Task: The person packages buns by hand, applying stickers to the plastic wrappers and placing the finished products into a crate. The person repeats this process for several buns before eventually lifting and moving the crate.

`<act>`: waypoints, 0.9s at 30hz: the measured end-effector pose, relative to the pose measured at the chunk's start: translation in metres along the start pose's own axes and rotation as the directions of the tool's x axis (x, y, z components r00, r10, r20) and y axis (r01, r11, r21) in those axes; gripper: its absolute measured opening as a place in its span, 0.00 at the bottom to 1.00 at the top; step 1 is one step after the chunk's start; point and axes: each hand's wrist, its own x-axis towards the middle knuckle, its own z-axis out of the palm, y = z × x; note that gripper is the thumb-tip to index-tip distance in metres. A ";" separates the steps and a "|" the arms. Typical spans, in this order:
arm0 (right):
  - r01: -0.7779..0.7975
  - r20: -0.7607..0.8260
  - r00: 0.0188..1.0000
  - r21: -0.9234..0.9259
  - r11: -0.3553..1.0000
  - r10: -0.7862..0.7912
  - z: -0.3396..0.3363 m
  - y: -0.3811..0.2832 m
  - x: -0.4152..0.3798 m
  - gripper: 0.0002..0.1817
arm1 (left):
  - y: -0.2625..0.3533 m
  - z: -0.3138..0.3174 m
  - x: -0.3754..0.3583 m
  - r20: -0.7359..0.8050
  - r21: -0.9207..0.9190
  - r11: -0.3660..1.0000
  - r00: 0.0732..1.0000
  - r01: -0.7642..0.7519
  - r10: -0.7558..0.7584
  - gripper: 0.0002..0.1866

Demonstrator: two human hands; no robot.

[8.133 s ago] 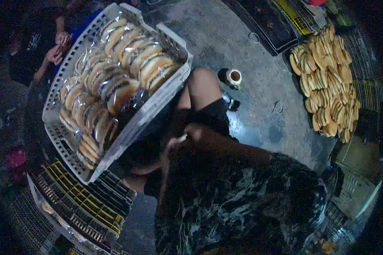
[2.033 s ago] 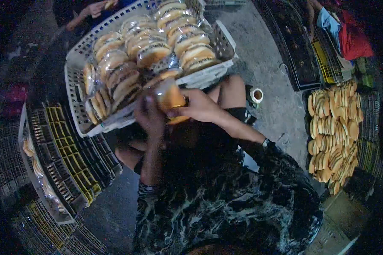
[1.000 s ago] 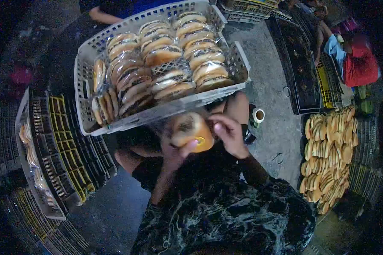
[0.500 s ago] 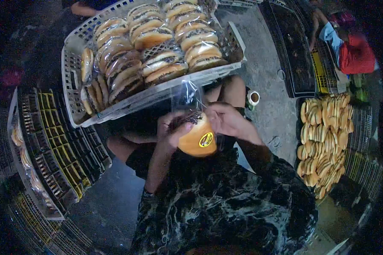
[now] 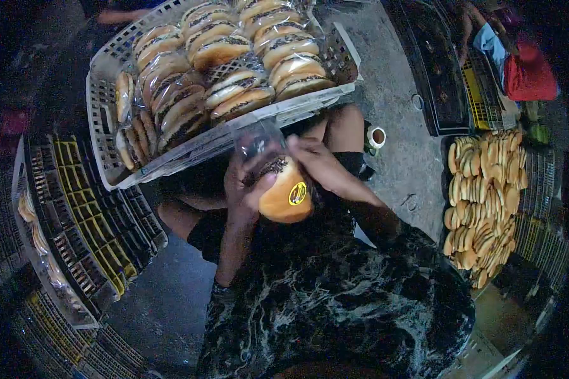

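A round filled bun (image 5: pixel 286 196) with dark sprinkles along its split sits in a clear plastic bag (image 5: pixel 259 140), a yellow and black round sticker on its front. My left hand (image 5: pixel 239 189) is wrapped round the bun's left side, thumb across the front. On the upper right, my right hand (image 5: pixel 319 165) is closed at the bag's edge near its open end; motion blurs its fingertips. Just beyond my hands, a white plastic crate (image 5: pixel 164 172) holds rows of similar bagged buns (image 5: pixel 221 52).
Stacked black and yellow crates (image 5: pixel 88 208) stand on my left. Many unwrapped buns (image 5: pixel 483 202) lie piled on my right. A cup of brown drink (image 5: pixel 377 138) is on the floor by my knee. Another person in red (image 5: pixel 531 72) is at upper right.
The bun has shifted slightly up and left with my left hand. My right hand has moved left and up along the bag, whose open end now folds toward the left.
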 end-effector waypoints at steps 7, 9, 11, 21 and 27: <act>0.268 0.145 0.960 -0.220 0.938 -0.240 0.008 -0.035 -0.007 0.12 | -0.029 -0.016 -0.006 -0.020 -0.043 0.994 0.994 0.105 -0.106 0.10; 0.245 0.095 0.965 -0.004 0.969 -0.244 0.014 -0.035 -0.008 0.10 | -0.028 -0.016 0.001 -0.035 -0.046 0.974 0.975 0.220 -0.221 0.09; 0.248 0.105 0.964 -0.013 0.969 -0.245 0.017 -0.034 -0.008 0.07 | -0.023 -0.006 0.003 0.006 0.127 0.978 0.986 0.162 -0.165 0.07; 0.376 0.076 0.917 -0.491 0.786 -0.391 0.007 -0.015 -0.009 0.05 | -0.027 -0.004 -0.006 0.097 0.419 0.887 0.981 -0.192 0.167 0.05; 0.361 0.237 0.918 -0.832 0.421 -0.318 -0.006 -0.005 -0.028 0.09 | -0.045 -0.022 -0.020 0.096 0.669 0.739 0.995 -0.073 0.012 0.07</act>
